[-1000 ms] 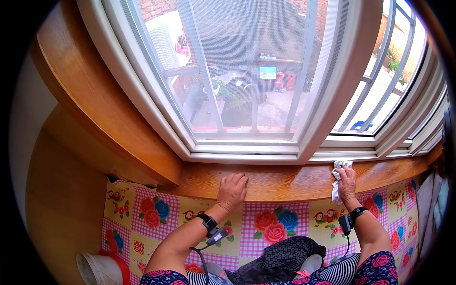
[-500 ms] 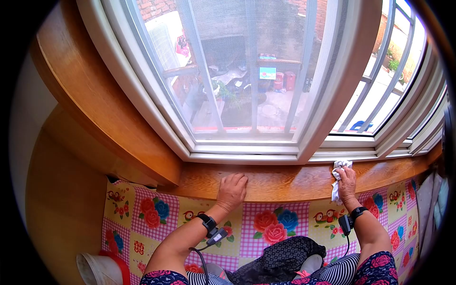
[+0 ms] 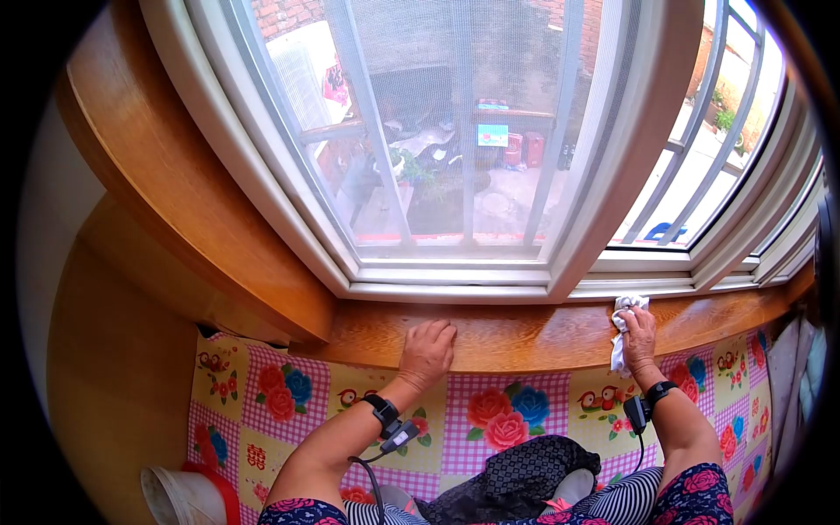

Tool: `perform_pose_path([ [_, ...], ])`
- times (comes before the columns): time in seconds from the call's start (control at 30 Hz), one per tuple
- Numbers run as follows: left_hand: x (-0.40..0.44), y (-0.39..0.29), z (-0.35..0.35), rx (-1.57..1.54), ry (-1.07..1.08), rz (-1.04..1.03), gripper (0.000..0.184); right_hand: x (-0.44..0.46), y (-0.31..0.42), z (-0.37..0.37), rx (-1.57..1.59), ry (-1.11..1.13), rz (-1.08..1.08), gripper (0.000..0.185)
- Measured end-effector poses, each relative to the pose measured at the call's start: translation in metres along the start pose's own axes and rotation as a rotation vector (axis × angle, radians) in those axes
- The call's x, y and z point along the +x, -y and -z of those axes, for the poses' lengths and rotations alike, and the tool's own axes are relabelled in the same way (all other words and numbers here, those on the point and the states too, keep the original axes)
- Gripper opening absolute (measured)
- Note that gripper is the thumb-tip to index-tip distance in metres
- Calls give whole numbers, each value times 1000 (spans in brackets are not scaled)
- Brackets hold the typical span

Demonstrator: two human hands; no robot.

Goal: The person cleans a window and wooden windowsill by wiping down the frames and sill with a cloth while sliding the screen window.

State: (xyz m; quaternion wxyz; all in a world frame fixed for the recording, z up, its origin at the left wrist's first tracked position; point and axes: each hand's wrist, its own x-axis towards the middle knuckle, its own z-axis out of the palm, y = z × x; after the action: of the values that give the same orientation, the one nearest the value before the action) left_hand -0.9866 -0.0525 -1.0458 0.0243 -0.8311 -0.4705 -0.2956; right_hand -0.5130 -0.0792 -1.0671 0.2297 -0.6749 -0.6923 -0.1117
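Observation:
On the wooden windowsill [image 3: 516, 337], my left hand [image 3: 428, 352] rests near the front edge, left of the middle. Its fingers lie on the wood and hold nothing. Farther right, my right hand [image 3: 640, 339] grips a crumpled white cloth [image 3: 620, 339]. The cloth lies against the sill, its upper end close to the window frame and its lower end hanging over the front edge. My right palm and part of the cloth under the fingers are hidden. Each wrist wears a black strap with a small cabled device.
A white window frame [image 3: 446, 292] with a mesh screen and outside bars rises behind the sill. Flower-patterned sheeting [image 3: 490, 411] spreads below, with dark patterned fabric [image 3: 516, 477] on it. A white bucket [image 3: 188, 497] stands at lower left. Wooden trim [image 3: 201, 236] borders the left.

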Motion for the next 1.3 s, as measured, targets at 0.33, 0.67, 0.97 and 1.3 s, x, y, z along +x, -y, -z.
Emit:
perform_pose_path([
  [0.33,-1,1,-1,-5,6,0,31,0,0,1,2,0,4,32],
  [0.67,-1,0,-1,-7,15,10,30,0,0,0,7,-5,8,31],
  [0.97,-1,0,-1,-7,9,14,30,0,1,0,16,8,-25,35],
  [1.3,-1,1,-1,-6,13,11,32,1,2,3,11,-16,12,32],
])
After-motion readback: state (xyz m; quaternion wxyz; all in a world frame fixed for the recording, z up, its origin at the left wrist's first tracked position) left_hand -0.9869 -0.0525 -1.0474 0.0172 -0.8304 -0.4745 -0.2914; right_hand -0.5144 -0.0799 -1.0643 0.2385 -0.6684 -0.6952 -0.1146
